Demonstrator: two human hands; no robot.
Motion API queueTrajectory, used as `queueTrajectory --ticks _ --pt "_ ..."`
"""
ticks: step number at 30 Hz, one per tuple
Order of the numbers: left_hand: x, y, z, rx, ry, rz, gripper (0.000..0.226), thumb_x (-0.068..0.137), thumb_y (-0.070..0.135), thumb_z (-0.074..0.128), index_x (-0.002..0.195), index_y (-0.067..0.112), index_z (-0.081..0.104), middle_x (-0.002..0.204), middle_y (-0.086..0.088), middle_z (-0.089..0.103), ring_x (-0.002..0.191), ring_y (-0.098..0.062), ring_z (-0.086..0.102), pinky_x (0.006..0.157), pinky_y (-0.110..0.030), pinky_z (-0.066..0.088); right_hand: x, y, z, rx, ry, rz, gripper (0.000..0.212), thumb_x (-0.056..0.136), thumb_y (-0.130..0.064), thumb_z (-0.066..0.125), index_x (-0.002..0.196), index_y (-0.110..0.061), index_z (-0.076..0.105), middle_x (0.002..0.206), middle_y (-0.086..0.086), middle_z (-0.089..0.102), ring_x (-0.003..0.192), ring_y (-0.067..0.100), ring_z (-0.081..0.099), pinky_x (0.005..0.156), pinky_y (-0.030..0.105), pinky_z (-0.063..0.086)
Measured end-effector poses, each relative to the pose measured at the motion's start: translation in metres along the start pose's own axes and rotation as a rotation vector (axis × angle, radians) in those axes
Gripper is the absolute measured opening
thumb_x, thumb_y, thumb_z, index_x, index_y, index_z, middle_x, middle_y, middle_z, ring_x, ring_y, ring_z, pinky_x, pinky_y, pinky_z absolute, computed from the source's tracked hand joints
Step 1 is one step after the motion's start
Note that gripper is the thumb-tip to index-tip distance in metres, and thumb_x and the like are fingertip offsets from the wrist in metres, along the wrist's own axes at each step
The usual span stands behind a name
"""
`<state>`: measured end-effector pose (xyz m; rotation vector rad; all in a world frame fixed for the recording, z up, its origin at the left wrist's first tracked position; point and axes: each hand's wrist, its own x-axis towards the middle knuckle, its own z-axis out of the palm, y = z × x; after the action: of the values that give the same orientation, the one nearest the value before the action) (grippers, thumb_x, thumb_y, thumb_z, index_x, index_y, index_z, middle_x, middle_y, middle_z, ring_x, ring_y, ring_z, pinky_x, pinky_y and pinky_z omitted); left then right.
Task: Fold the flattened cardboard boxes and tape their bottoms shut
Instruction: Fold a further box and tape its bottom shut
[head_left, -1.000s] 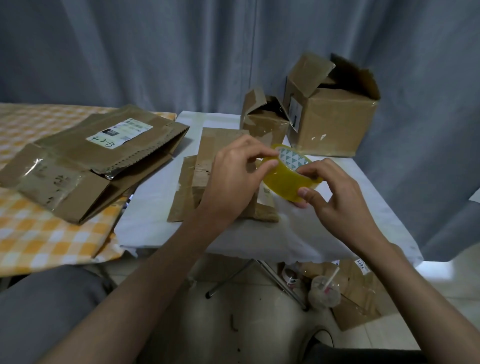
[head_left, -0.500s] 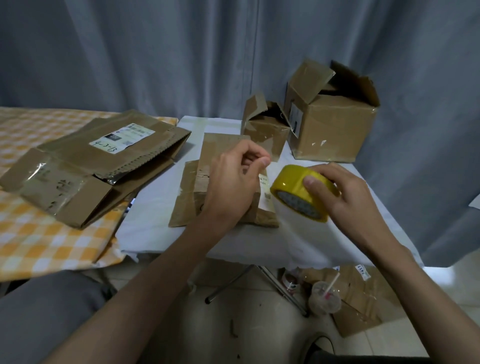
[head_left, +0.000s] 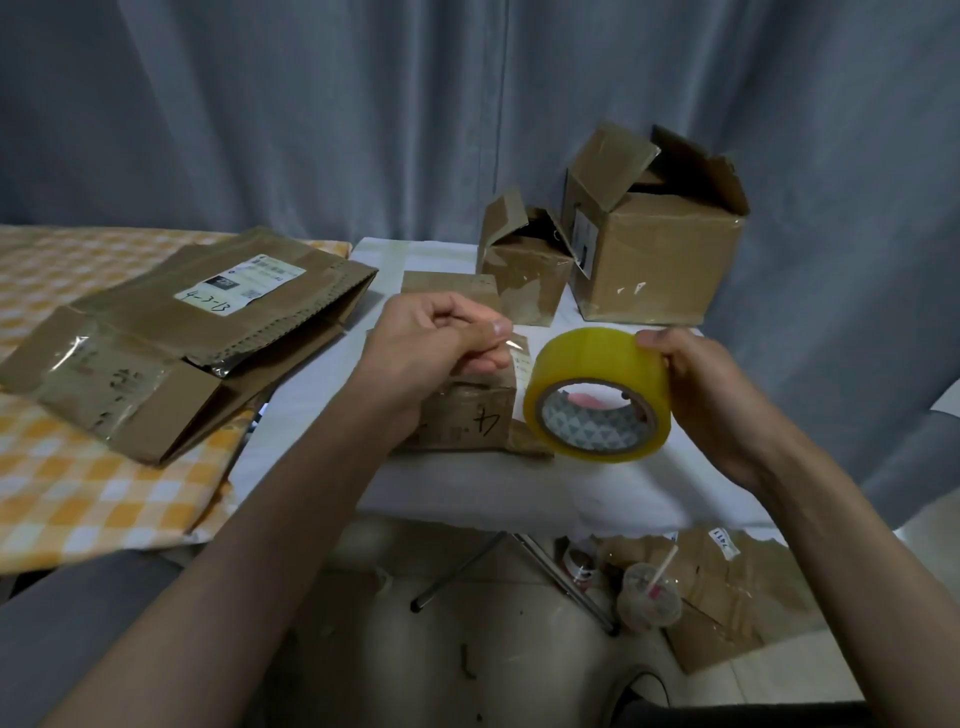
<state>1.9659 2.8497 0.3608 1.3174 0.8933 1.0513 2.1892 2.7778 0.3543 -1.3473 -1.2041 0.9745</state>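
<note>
Between my two hands the tape strip is hard to make out; my left hand (head_left: 441, 343) pinches its free end, my right hand (head_left: 696, 384) grips the yellow tape roll (head_left: 597, 395). Under them a flattened box (head_left: 467, 415) lies on the white table (head_left: 467, 488). Beyond stand two opened boxes (head_left: 660, 260); left, flat cardboard (head_left: 182, 332) on a checked cloth (head_left: 78, 499). Grey curtains (head_left: 311, 114) hang behind.
</note>
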Motion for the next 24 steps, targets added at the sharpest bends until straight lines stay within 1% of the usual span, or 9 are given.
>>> queueTrajectory --ticks 3,4,6,9,11,15,18,21,24 --pt "0.0 0.003 -0.013 0.043 0.058 -0.033 0.002 0.086 0.0 0.071 0.085 0.002 0.071 0.065 -0.007 0.07 0.06 -0.011 0.066 0.057 -0.015 0.055 0.005 0.002 0.002 -0.125 -0.016 -0.064 0.045 0.095 -0.036 0.061 0.099 0.009 0.066 0.089 0.024 0.068 0.079 0.024 0.071 0.088 0.034 0.05" --pt "0.0 0.005 -0.02 0.054 0.093 -0.042 0.005 0.086 0.0 0.071 0.083 0.004 0.071 0.064 -0.005 0.07 0.058 -0.01 0.066 0.056 -0.015 0.055 0.007 0.002 0.002 -0.159 -0.026 -0.073 0.06 0.09 -0.045 0.065 0.102 0.014 0.061 0.09 0.03 0.062 0.077 0.029 0.067 0.082 0.03 0.051" --pt "0.002 0.012 -0.042 0.059 0.178 -0.033 0.008 0.085 -0.001 0.07 0.081 0.006 0.071 0.062 -0.003 0.069 0.055 -0.008 0.065 0.056 -0.013 0.054 0.012 0.0 0.003 -0.229 -0.012 -0.076 0.078 0.08 -0.056 0.072 0.094 0.018 0.056 0.077 0.023 0.051 0.069 0.028 0.053 0.067 0.025 0.049" --pt "-0.001 0.012 -0.071 0.056 0.201 -0.089 0.007 0.083 -0.002 0.069 0.082 0.004 0.07 0.063 -0.001 0.07 0.055 -0.007 0.067 0.055 -0.012 0.053 0.021 0.0 0.003 -0.439 0.079 -0.077 0.068 0.08 -0.052 0.075 0.069 0.009 0.048 0.065 0.012 0.038 0.06 0.02 0.039 0.06 0.031 0.034" --pt "-0.006 0.003 -0.081 0.063 0.174 -0.162 0.005 0.081 -0.002 0.07 0.083 0.003 0.07 0.064 0.001 0.072 0.056 -0.007 0.068 0.055 -0.012 0.054 0.026 0.002 0.008 -0.55 0.069 -0.076 0.066 0.08 -0.053 0.075 0.064 0.004 0.044 0.062 0.009 0.034 0.056 0.017 0.036 0.057 0.029 0.029" --pt "-0.008 -0.009 -0.093 0.043 0.189 -0.227 0.004 0.081 -0.001 0.07 0.081 0.004 0.071 0.064 0.003 0.071 0.058 -0.008 0.069 0.056 -0.011 0.053 0.031 0.0 0.019 -0.572 0.008 -0.032 0.061 0.081 -0.048 0.075 0.069 0.008 0.055 0.067 0.013 0.042 0.047 0.008 0.045 0.042 0.009 0.036" --pt "-0.008 -0.017 -0.098 0.015 0.178 -0.265 0.005 0.076 0.002 0.073 0.081 0.003 0.072 0.066 0.001 0.072 0.058 -0.008 0.069 0.056 -0.012 0.054 0.036 -0.001 0.02 -0.549 -0.006 -0.005 0.055 0.084 -0.039 0.076 0.076 0.013 0.061 0.071 0.014 0.049 0.043 -0.002 0.05 0.039 0.007 0.037" --pt "-0.008 -0.026 -0.098 -0.002 0.17 -0.31 0.018 0.071 0.005 0.076 0.087 -0.001 0.071 0.067 -0.005 0.071 0.056 -0.009 0.068 0.057 -0.013 0.055 0.043 0.008 0.023 -0.626 -0.034 0.027 0.052 0.078 -0.05 0.077 0.067 -0.002 0.061 0.062 0.008 0.047 0.044 0.004 0.047 0.047 0.013 0.039" --pt "-0.005 -0.032 -0.1 0.013 0.158 -0.357 0.029 0.07 0.007 0.08 0.095 -0.004 0.071 0.075 -0.012 0.071 0.059 -0.012 0.069 0.057 -0.016 0.057 0.049 0.019 0.024 -0.71 -0.053 0.06 0.07 0.075 -0.063 0.073 0.068 0.004 0.057 0.061 0.01 0.046 0.055 0.014 0.048 0.058 0.028 0.039"
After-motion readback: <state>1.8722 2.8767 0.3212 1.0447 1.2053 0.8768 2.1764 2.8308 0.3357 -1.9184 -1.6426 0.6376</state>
